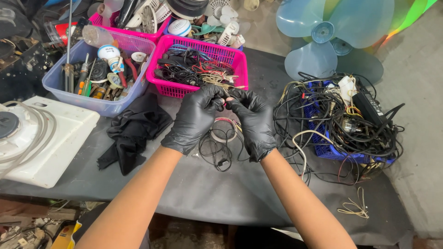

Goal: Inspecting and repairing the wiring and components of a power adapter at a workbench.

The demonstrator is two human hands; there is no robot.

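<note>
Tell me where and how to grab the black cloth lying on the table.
Take the black cloth at its bunched upper part, where the folds stand up enough to pinch. Probably come from above and the right with the left hand: that side is open table, while the clear bin and white appliance crowd the others.

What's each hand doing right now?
Left hand: closed, fingertips pinching a thin wire.
Right hand: closed, pinching the same wire.

Up in the pale blue bin, a round white tub lid (109,51) shows a blue-and-white label, lying among the tools. Far left, at the back, a red printed package (64,31) peeks out beside it; no screens or signs anywhere.
</note>
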